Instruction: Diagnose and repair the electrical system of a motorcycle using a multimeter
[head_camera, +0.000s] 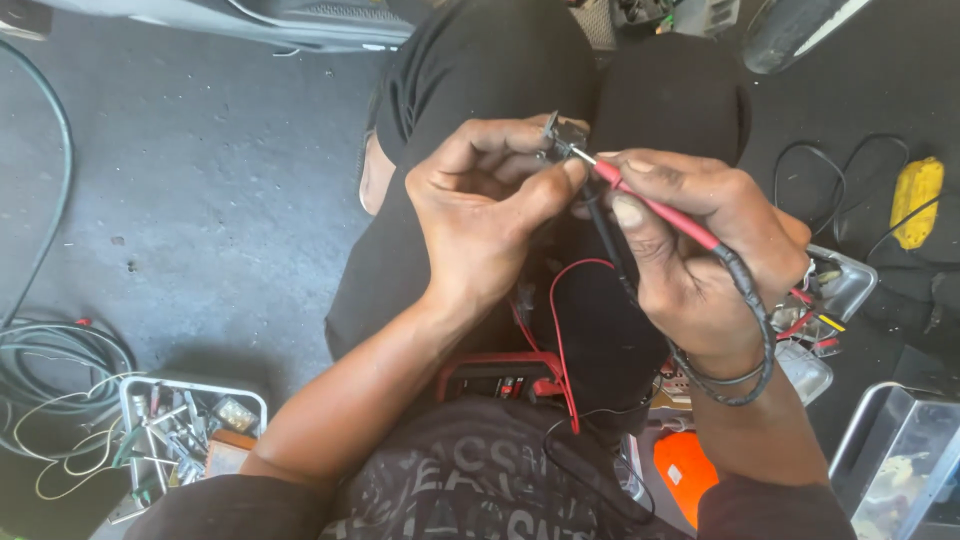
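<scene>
Two hands are working over the person's lap, and between them sits one small metal part and two meter probes — one red probe and one black probe. One red-cased meter is lying low between the thighs, with a red lead looping up from it. Three trays are showing: one tray of loose hardware at the lower left of the floor, one metal tray of wire ends by the right wrist, and one clear tray at the lower right corner. One yellow plug-like piece is lying at the right edge, and one bundle of coiled cables is resting at the left edge.

The surface is a grey concrete floor, dusty and sunlit, and the person is sitting or crouching on it with dark-clothed knees drawn up.

The left hand is curling inward, its thumb and fingers pinched shut on the small metal part, holding it up just above the knees. The right hand is angling in from the right, its fingers closed around both probes — the red probe's tip is touching the part. A dark cable is wrapping around the right wrist.
</scene>
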